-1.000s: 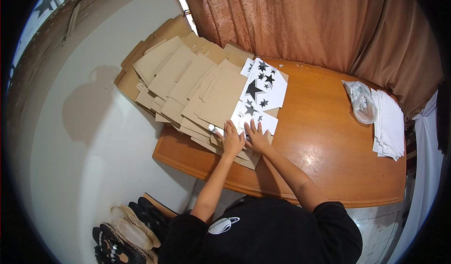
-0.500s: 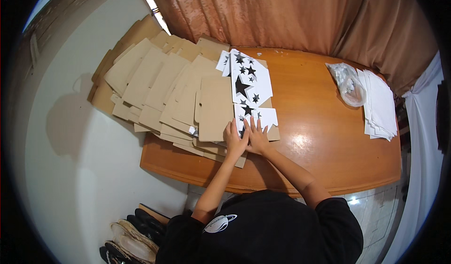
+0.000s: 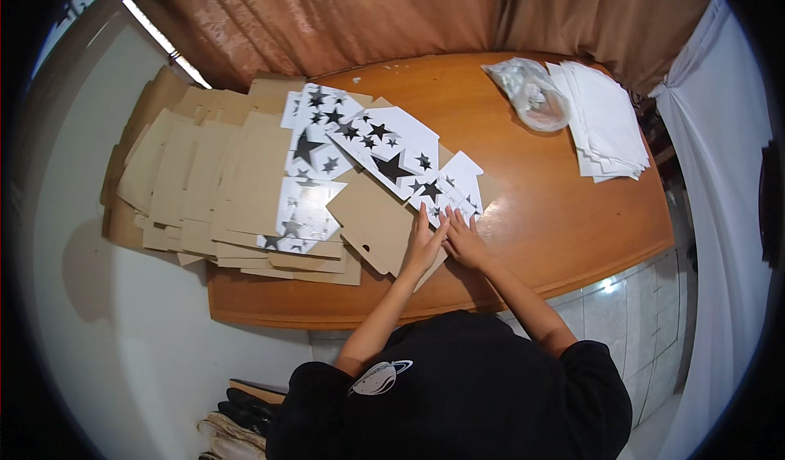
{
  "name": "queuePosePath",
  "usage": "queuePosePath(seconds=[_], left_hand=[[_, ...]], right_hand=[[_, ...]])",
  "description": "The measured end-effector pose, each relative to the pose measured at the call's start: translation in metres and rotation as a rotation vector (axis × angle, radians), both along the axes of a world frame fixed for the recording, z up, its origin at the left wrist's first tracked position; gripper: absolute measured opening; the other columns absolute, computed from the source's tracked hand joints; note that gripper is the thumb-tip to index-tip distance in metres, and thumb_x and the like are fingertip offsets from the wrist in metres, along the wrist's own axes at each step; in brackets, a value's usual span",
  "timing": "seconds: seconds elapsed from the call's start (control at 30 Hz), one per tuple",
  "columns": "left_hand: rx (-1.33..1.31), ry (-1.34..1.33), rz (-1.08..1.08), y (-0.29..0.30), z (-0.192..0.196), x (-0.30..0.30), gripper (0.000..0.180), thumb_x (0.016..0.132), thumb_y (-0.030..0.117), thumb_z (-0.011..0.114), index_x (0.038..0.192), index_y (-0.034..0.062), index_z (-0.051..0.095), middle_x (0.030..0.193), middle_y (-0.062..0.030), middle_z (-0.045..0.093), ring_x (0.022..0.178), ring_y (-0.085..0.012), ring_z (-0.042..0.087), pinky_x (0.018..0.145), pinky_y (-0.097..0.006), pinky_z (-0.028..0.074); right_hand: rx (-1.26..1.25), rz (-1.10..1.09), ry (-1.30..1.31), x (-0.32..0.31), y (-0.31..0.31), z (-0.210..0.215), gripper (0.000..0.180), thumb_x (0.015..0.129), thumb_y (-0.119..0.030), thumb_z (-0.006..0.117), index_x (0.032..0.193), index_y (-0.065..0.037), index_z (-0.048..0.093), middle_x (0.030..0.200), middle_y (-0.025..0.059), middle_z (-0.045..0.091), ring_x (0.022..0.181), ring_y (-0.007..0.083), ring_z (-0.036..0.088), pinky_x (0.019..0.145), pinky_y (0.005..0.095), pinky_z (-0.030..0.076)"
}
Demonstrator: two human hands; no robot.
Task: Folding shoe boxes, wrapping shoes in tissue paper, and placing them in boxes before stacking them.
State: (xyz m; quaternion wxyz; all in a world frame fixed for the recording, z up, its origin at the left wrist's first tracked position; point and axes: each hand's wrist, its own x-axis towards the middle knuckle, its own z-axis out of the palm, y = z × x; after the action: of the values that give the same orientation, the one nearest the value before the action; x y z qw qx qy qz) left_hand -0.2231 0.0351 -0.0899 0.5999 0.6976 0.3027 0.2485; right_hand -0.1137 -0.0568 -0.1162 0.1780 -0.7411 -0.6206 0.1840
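My left hand [image 3: 423,246] and my right hand [image 3: 464,241] lie flat side by side, fingers pointing away from me, pressing on the near edge of a flat cardboard cutout [image 3: 384,159] printed white with black stars. Part of that cutout is folded back and shows its plain brown side [image 3: 372,221]. It rests on a brown wooden table [image 3: 564,215]. A second star-printed sheet [image 3: 307,178] lies just left of it, on top of the brown stack.
A fanned stack of plain brown cardboard blanks [image 3: 204,190] overhangs the table's left end. At the far right lie a clear plastic bag [image 3: 531,94] and a pile of white sheets [image 3: 605,125]. A brown curtain [image 3: 392,10] hangs behind; shoes [image 3: 237,427] sit on the floor.
The view has swung left, so the table sits more to the right. The star-printed cutout now lies spread wider with a brown flap turned over; both hands still press on its near edge.
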Motion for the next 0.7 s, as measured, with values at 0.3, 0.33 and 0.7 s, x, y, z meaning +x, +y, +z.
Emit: queuePosePath(seconds=[0.3, 0.33, 0.7], left_hand=[[-0.212, -0.077, -0.273, -0.057, -0.037, 0.05, 0.075, 0.089, 0.019, 0.051, 0.142, 0.0103, -0.002, 0.133, -0.0213, 0.035, 0.096, -0.0171, 0.051, 0.083, -0.028, 0.043], [-0.115, -0.057, -0.306, -0.063, -0.042, 0.053, 0.076, 0.088, 0.019, 0.052, 0.142, 0.0102, -0.001, 0.133, -0.0218, 0.036, 0.1, -0.0187, 0.05, 0.083, -0.029, 0.043], [0.063, 0.135, 0.512, -0.119, -0.031, 0.083, 0.096, 0.077, 0.03, 0.067, 0.139, -0.0025, 0.0, 0.139, -0.031, 0.007, 0.119, -0.0389, 0.034, 0.095, -0.04, 0.032]], right_hand=[[-0.023, -0.384, -0.216, 0.079, -0.057, -0.024, 0.06, 0.083, -0.006, 0.044, 0.138, -0.008, 0.021, 0.142, 0.0274, 0.014, 0.127, 0.0497, 0.018, 0.096, 0.065, 0.02], [-0.061, -0.439, -0.243, 0.084, -0.06, -0.022, 0.06, 0.083, -0.005, 0.044, 0.138, -0.009, 0.021, 0.141, 0.0284, 0.014, 0.126, 0.0519, 0.018, 0.095, 0.0667, 0.019], [0.637, -0.373, 0.302, 0.142, -0.128, -0.018, 0.081, 0.062, 0.018, 0.034, 0.139, -0.003, 0.018, 0.143, 0.0242, 0.013, 0.132, 0.0397, 0.016, 0.108, 0.0452, 0.013]])
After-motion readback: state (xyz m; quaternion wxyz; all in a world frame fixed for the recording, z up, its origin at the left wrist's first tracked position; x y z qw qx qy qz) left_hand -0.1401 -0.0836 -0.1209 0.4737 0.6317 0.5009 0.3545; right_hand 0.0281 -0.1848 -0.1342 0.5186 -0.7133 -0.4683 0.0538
